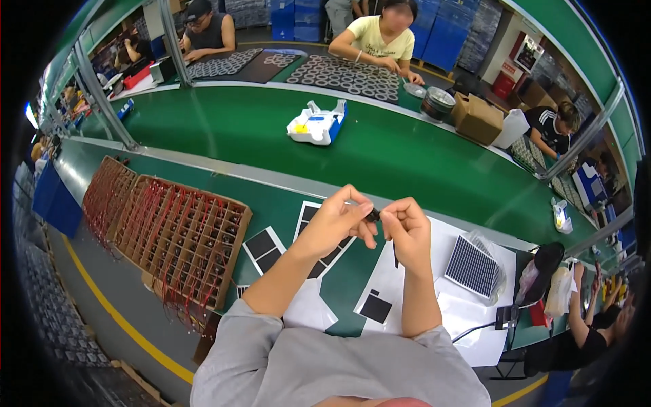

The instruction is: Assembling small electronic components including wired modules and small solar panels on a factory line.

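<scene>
Light pressure seemed best, left hand (344, 218) clamped on a small black component (372, 215), grip of right hand (408, 232) unclear

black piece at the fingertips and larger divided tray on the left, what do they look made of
The black piece looks like plastic or rubber, dark with little shine; too small to be sure. The larger divided tray seems matte cardboard: brown, thin-walled, gridded.

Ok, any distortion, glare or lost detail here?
Head view: the green conveyor bows, corners go black; pale glare on the workbench at far left; the small black piece between the left hand and right hand is too small to identify.
</scene>
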A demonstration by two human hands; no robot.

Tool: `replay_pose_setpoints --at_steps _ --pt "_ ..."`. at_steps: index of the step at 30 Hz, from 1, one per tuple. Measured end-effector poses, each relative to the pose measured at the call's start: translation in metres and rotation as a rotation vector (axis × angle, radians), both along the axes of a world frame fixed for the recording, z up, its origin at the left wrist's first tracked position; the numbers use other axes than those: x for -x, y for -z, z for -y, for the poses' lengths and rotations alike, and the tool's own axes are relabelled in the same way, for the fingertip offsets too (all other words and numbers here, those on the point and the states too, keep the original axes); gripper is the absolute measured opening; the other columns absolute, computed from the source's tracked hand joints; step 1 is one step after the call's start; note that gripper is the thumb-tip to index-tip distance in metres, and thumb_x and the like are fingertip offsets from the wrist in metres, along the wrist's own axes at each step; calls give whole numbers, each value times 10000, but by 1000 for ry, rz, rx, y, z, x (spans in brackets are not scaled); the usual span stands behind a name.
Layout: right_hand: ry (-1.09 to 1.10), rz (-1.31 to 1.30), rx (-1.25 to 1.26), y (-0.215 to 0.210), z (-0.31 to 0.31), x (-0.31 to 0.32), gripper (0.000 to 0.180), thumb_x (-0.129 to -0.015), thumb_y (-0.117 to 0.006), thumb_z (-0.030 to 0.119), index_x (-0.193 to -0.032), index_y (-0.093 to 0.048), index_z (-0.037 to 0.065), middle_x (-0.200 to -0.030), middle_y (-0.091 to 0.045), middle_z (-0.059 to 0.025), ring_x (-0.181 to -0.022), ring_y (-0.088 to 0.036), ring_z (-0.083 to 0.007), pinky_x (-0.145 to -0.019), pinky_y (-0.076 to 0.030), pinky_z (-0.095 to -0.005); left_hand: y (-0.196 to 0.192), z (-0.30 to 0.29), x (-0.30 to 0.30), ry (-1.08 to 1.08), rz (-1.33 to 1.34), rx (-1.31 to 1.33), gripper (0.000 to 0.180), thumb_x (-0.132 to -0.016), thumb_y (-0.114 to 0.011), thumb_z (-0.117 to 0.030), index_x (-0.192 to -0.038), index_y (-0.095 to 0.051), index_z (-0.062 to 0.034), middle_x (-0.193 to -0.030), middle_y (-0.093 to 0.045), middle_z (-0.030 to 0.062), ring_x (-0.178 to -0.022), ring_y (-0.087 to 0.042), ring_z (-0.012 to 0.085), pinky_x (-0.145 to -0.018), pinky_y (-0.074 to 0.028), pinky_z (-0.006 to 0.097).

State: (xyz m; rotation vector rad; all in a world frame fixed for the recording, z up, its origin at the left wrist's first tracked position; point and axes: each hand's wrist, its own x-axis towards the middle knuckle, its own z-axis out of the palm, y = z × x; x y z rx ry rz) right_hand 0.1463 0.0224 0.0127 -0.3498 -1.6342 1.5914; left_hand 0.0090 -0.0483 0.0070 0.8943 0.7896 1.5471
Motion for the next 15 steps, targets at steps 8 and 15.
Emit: replay_pose_setpoints --at_steps 8,15 --pt "1 -57 13 5 2 -1 62 -819 -529 53 -827 -487 9 -665 -528 -12 -549 -443 -34 -480 -341 -163 4 0 -2 4 58 8 153 -878 -455 -162 -903 -402 -20 -701 -549 145 -540 -601 214 -536 -502 290" --pt "19 -61 -40 6 1 1 70 -812 -540 49 -832 -490 6 -683 -539 -22 -557 -450 -37 -483 -350 -165 2 0 -4 -27 38 -16 155 -876 -461 -160 -904 -402 -19 -696 -547 141 -539 -598 208 -532 -501 288"
